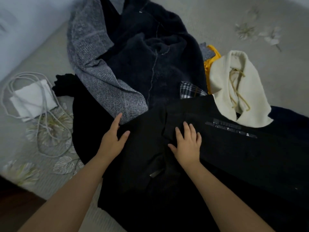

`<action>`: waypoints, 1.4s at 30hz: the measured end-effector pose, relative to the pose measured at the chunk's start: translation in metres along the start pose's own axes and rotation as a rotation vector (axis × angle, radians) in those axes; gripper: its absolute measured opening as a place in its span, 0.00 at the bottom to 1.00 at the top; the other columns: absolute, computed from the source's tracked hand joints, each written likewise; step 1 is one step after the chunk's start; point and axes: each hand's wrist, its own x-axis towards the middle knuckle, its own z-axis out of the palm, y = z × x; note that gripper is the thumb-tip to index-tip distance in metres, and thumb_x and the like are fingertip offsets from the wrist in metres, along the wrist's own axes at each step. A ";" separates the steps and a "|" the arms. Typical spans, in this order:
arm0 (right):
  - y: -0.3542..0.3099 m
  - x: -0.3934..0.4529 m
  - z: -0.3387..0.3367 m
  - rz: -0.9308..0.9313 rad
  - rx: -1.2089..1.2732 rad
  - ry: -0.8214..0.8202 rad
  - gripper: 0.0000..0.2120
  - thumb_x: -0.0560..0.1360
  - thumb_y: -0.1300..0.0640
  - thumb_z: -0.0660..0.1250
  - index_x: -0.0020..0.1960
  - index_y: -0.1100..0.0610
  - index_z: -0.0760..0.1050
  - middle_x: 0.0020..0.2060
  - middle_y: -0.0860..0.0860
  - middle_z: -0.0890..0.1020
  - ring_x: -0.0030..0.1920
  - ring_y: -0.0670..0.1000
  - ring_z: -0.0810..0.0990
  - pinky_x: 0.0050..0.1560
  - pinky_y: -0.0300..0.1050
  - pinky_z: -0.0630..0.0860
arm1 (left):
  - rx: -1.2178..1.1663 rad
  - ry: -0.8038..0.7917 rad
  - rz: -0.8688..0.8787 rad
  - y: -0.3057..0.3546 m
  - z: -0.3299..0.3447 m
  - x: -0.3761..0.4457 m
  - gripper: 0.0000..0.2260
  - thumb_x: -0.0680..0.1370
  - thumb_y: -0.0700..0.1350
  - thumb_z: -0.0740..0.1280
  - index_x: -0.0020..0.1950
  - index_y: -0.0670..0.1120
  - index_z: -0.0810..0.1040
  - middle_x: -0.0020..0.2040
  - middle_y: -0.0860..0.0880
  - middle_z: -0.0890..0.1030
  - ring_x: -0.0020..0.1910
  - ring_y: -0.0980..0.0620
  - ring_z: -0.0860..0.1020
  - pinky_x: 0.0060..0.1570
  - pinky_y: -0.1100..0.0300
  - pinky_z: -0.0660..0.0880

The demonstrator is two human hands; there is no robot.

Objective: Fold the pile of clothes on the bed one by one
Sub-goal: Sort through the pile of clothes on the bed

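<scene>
A black garment (234, 156) with a line of pale print lies spread across the bed in front of me. My left hand (113, 138) rests flat on its left part, fingers straight, next to the grey knit's edge. My right hand (187, 143) presses flat on a fold near the garment's middle. Behind them lies the pile: a grey knit (93, 67), a dark navy fleece jacket (150, 56), a checked cloth (190, 91), a yellow piece (211, 59) and a cream hooded top (234, 87) with drawstrings.
A white folded cloth bag with long white cords (31, 99) lies on the left of the floral bedspread (50, 156). The bed's left edge runs along a pale wall (25, 22). A dark floor corner (13, 198) shows at lower left.
</scene>
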 end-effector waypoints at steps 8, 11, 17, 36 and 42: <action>-0.012 -0.017 -0.018 -0.216 0.384 0.470 0.13 0.63 0.67 0.70 0.47 0.66 0.81 0.50 0.63 0.81 0.50 0.65 0.80 0.51 0.68 0.71 | 0.173 0.057 0.218 0.026 -0.021 0.000 0.25 0.78 0.40 0.61 0.74 0.46 0.57 0.66 0.41 0.72 0.61 0.43 0.73 0.57 0.60 0.66; -0.019 -0.034 -0.008 -0.308 0.321 0.399 0.13 0.64 0.60 0.70 0.48 0.60 0.82 0.52 0.59 0.82 0.54 0.62 0.79 0.55 0.67 0.67 | 0.492 0.164 0.335 0.048 -0.043 0.017 0.26 0.77 0.42 0.63 0.74 0.45 0.58 0.54 0.34 0.78 0.48 0.36 0.78 0.43 0.48 0.73; -0.007 -0.030 0.028 -0.206 0.145 -0.170 0.23 0.80 0.45 0.47 0.74 0.45 0.52 0.75 0.44 0.47 0.74 0.46 0.41 0.69 0.53 0.33 | 0.554 0.036 0.085 0.042 -0.047 0.039 0.33 0.77 0.50 0.62 0.76 0.47 0.46 0.67 0.37 0.68 0.63 0.38 0.69 0.60 0.46 0.68; 0.006 -0.048 -0.008 -0.149 0.600 -0.132 0.21 0.79 0.56 0.57 0.71 0.56 0.61 0.72 0.50 0.60 0.72 0.47 0.57 0.69 0.38 0.48 | -0.171 0.450 0.017 0.067 -0.037 -0.037 0.26 0.78 0.43 0.62 0.74 0.48 0.57 0.67 0.49 0.68 0.60 0.57 0.67 0.53 0.80 0.60; 0.089 -0.093 -0.049 0.234 0.815 0.304 0.14 0.76 0.65 0.61 0.61 0.65 0.73 0.60 0.57 0.76 0.60 0.49 0.72 0.61 0.40 0.63 | -0.350 0.049 0.209 0.171 0.051 -0.022 0.30 0.75 0.41 0.66 0.71 0.56 0.54 0.49 0.50 0.77 0.46 0.63 0.75 0.47 0.80 0.66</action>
